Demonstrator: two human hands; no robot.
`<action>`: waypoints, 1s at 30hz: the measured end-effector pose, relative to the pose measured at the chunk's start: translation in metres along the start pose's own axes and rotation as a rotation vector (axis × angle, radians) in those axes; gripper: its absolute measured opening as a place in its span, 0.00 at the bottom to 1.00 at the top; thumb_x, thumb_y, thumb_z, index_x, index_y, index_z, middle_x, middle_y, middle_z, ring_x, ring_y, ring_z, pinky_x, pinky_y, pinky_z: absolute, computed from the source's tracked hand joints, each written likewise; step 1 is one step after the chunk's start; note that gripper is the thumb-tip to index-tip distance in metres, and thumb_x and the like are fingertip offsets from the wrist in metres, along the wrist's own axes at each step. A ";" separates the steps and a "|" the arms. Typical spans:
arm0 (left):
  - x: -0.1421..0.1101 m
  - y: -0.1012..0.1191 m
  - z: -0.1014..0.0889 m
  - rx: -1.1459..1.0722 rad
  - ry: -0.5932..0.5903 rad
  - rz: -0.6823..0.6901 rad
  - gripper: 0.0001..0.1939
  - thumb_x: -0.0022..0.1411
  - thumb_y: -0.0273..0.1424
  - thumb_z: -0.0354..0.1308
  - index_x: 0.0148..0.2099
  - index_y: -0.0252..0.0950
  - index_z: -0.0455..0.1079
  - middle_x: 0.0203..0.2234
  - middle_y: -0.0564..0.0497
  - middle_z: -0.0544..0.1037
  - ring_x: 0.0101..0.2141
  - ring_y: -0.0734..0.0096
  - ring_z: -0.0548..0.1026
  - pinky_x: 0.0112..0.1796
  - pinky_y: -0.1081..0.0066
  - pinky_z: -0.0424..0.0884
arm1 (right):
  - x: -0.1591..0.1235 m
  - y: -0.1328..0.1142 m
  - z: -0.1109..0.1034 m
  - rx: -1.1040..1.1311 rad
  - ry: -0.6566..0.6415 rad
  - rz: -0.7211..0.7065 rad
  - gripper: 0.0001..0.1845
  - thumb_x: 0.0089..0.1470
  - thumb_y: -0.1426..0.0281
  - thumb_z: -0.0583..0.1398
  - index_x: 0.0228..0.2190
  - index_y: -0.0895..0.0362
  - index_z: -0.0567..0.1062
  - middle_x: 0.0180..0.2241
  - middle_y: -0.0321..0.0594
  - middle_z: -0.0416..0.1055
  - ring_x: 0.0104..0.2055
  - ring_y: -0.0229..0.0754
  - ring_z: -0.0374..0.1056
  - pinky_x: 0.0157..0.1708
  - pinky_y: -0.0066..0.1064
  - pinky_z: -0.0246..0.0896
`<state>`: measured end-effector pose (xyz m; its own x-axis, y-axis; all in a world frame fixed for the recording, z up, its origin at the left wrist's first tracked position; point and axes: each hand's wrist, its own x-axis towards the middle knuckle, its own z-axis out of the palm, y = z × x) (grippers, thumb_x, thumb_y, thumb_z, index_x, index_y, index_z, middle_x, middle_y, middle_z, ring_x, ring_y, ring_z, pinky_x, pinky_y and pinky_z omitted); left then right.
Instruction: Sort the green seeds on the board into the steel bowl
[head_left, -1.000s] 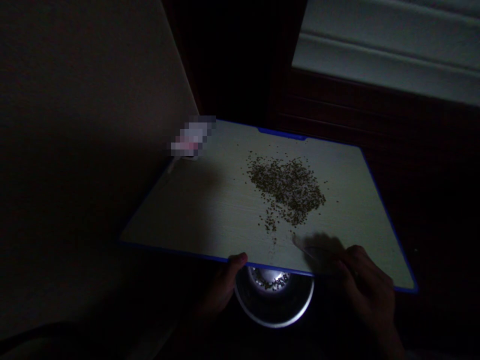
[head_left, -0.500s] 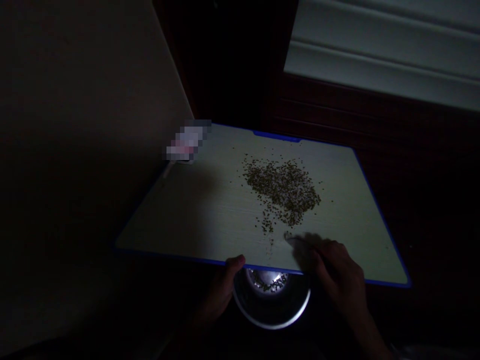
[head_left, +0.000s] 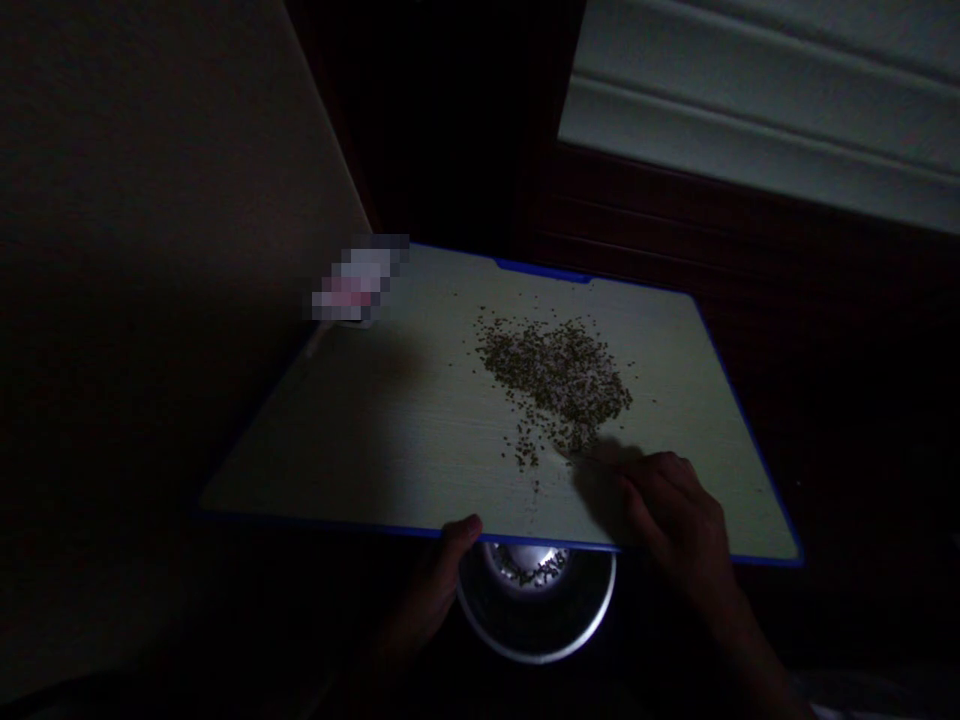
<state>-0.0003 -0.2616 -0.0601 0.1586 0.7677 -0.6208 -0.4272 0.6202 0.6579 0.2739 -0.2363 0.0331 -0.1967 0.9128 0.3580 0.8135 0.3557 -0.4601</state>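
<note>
A pale board with a blue rim (head_left: 322,440) stretches out in front of me in dim light. Small dark seeds or grains (head_left: 559,372) lie spread over its middle, with a thinner trail towards the near edge. My left hand (head_left: 439,575) grips that edge, thumb on top and fingers hidden below. Pinched in my right hand (head_left: 679,510) is a thin-handled utensil (head_left: 596,461), perhaps a small spoon, its tip at the near side of the seeds. Below the edge, between my hands, a round metal bowl (head_left: 541,658) has some seeds inside.
A blurred white and pink item (head_left: 352,285) sits at the board's far left corner. A plain wall or panel (head_left: 165,200) rises on the left. Beyond the board are dark wood (head_left: 637,210) and pale horizontal slats (head_left: 750,110).
My right hand's utensil tip has moved away from me and slightly left, up to the seeds. The whole view has shifted a little; my left hand keeps its grip on the board.
</note>
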 end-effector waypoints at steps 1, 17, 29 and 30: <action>0.000 0.000 0.000 -0.013 -0.003 -0.002 0.18 0.59 0.45 0.59 0.42 0.35 0.77 0.40 0.46 0.84 0.49 0.50 0.77 0.55 0.55 0.64 | 0.003 -0.002 0.001 0.002 -0.014 -0.013 0.06 0.61 0.71 0.59 0.39 0.55 0.76 0.35 0.42 0.72 0.39 0.45 0.66 0.39 0.39 0.61; -0.002 0.002 0.002 -0.042 -0.034 -0.034 0.15 0.60 0.44 0.58 0.39 0.39 0.78 0.38 0.49 0.84 0.47 0.50 0.78 0.53 0.56 0.66 | -0.029 -0.003 -0.005 0.139 -0.009 -0.083 0.11 0.57 0.75 0.60 0.42 0.53 0.76 0.32 0.39 0.73 0.34 0.43 0.67 0.36 0.39 0.62; 0.001 -0.003 -0.002 -0.047 -0.008 -0.012 0.15 0.60 0.44 0.59 0.40 0.38 0.78 0.39 0.48 0.84 0.48 0.51 0.77 0.55 0.56 0.64 | -0.028 0.004 0.002 0.052 0.037 -0.018 0.07 0.58 0.74 0.60 0.39 0.54 0.75 0.32 0.40 0.72 0.35 0.45 0.66 0.36 0.39 0.61; 0.001 -0.003 -0.002 -0.047 -0.005 -0.014 0.15 0.60 0.44 0.59 0.40 0.39 0.78 0.39 0.49 0.84 0.48 0.51 0.78 0.55 0.56 0.64 | -0.026 0.004 0.001 0.054 0.032 -0.021 0.07 0.58 0.74 0.60 0.39 0.54 0.75 0.32 0.40 0.72 0.35 0.45 0.66 0.36 0.39 0.61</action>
<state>-0.0003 -0.2629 -0.0636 0.1693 0.7601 -0.6274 -0.4661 0.6226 0.6285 0.2812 -0.2588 0.0210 -0.1947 0.8984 0.3935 0.7788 0.3855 -0.4948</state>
